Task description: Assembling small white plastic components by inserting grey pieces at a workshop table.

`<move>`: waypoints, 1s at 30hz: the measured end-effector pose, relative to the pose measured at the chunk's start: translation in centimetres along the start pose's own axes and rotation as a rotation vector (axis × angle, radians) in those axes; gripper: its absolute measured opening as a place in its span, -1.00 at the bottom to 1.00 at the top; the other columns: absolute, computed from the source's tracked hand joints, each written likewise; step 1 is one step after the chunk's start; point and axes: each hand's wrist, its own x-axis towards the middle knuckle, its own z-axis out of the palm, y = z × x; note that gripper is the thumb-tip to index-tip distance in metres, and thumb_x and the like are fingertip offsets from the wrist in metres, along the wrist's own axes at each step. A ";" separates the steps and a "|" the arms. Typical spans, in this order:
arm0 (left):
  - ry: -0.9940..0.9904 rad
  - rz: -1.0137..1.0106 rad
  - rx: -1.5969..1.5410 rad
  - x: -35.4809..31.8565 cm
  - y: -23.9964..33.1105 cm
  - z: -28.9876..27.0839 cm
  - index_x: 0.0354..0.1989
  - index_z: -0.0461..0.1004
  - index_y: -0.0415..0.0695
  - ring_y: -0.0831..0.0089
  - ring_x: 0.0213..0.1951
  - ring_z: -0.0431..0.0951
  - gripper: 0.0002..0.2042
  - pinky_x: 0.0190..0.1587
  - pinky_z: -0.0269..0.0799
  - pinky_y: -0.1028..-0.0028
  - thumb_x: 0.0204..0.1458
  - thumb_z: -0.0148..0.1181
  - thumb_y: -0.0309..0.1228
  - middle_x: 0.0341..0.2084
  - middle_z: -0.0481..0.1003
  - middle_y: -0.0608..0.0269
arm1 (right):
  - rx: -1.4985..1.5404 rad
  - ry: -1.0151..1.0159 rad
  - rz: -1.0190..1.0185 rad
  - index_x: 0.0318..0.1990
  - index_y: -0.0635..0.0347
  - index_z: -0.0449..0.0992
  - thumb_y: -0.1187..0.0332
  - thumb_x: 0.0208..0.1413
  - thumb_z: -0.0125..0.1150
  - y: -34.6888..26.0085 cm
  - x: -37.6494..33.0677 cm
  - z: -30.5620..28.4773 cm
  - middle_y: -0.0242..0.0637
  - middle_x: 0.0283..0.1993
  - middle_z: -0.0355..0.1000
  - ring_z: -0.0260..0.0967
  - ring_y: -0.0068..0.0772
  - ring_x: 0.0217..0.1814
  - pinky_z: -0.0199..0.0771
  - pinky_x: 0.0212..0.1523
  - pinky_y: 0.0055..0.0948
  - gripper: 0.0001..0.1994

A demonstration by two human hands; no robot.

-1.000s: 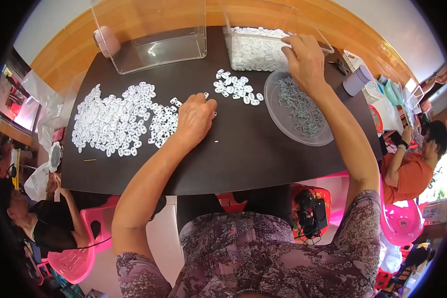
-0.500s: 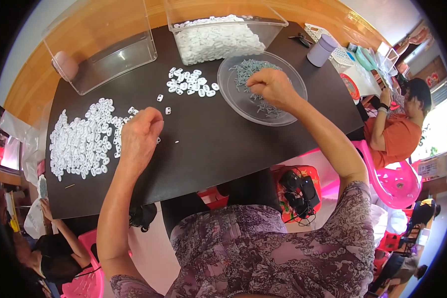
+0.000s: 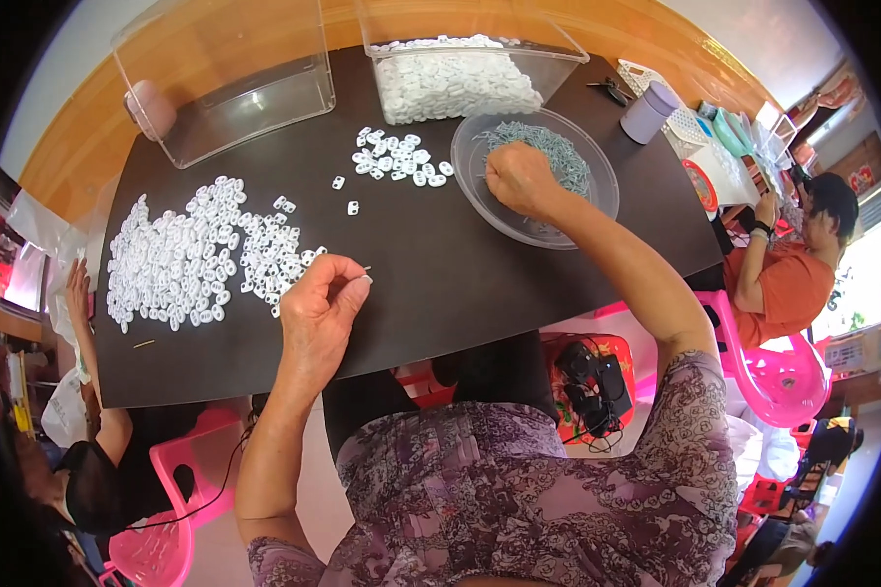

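My left hand (image 3: pixel 321 315) is above the table's near part, thumb and forefinger pinched on a small white plastic piece, mostly hidden by the fingers, with a thin pin-like tip showing. Beside it lies a heap of small white two-holed pieces (image 3: pixel 269 256). My right hand (image 3: pixel 521 179) is closed, held over a round clear plastic tray (image 3: pixel 480 201) of small grey screws (image 3: pixel 558 161); what its fingers hold, if anything, is hidden. Between the hands and the bins sits a loose cluster of white oval pieces (image 3: pixel 394 159).
A large spread of white oval pieces (image 3: pixel 171 259) covers the table's left. At the back stand a clear bin (image 3: pixel 255 127) and another bin full of white pieces (image 3: pixel 455 83). A lilac cup (image 3: pixel 649 112) and black-handled tool (image 3: pixel 612 92) are back right. Other people sit on both sides.
My left hand has moved right and nearer, off the heap of small pieces, and its pinch now shows. My right hand stays over the screw tray, slightly lower. The view has shifted a little.
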 end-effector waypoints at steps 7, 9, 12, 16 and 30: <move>-0.019 -0.256 -0.565 -0.7 -0.4 0.4 -0.30 0.45 -0.25 0.65 -0.59 0.38 -0.88 -0.55 0.28 0.68 0.00 0.16 -0.49 -0.58 0.44 0.31 | 0.058 0.103 -0.071 -0.55 0.28 0.38 0.47 -0.19 0.05 -1.5 -0.9 -2.0 -0.04 -0.51 0.35 0.31 0.02 -0.42 0.31 -0.38 -0.13 -0.93; 0.033 -0.265 -0.661 -0.8 -0.7 0.8 -0.30 0.44 -0.26 0.63 -0.60 0.38 -0.88 -0.55 0.28 0.67 0.00 0.16 -0.50 -0.59 0.44 0.29 | 0.102 0.141 -0.105 -0.52 0.25 0.36 0.47 -0.18 0.10 -2.2 -1.3 -3.1 -0.12 -0.54 0.33 0.31 -0.10 -0.45 0.31 -0.42 -0.25 -0.94; 0.105 -0.258 -0.810 -1.1 -1.3 1.1 -0.31 0.44 -0.27 0.57 -0.64 0.39 -0.88 -0.56 0.31 0.64 0.00 0.17 -0.51 -0.60 0.46 0.22 | 0.271 0.123 0.036 -0.50 0.25 0.39 0.49 -0.14 0.14 -4.7 -1.7 -5.7 -0.26 -0.56 0.31 0.29 -0.41 -0.50 0.29 -0.47 -0.45 -0.94; 0.098 -0.298 -1.000 -1.4 -1.5 1.4 -0.31 0.44 -0.27 0.52 -0.60 0.45 -0.87 -0.57 0.36 0.58 0.00 0.18 -0.49 -0.57 0.48 0.17 | 0.640 0.008 0.247 -0.43 0.26 0.44 0.53 -0.08 0.17 -9.7 -3.0 -7.4 -0.46 -0.50 0.34 0.22 -0.71 -0.48 0.25 -0.48 -0.63 -0.95; 0.273 -0.269 -1.052 -2.7 -2.0 2.6 -0.33 0.44 -0.36 0.52 -0.61 0.44 -0.86 -0.58 0.36 0.58 0.01 0.16 -0.52 -0.57 0.48 0.14 | 1.109 -0.136 0.192 -0.32 0.25 0.50 0.55 -0.05 0.17 -18.9 -3.4 -3.6 -0.50 -0.45 0.36 0.17 -0.80 -0.46 0.19 -0.46 -0.70 -0.89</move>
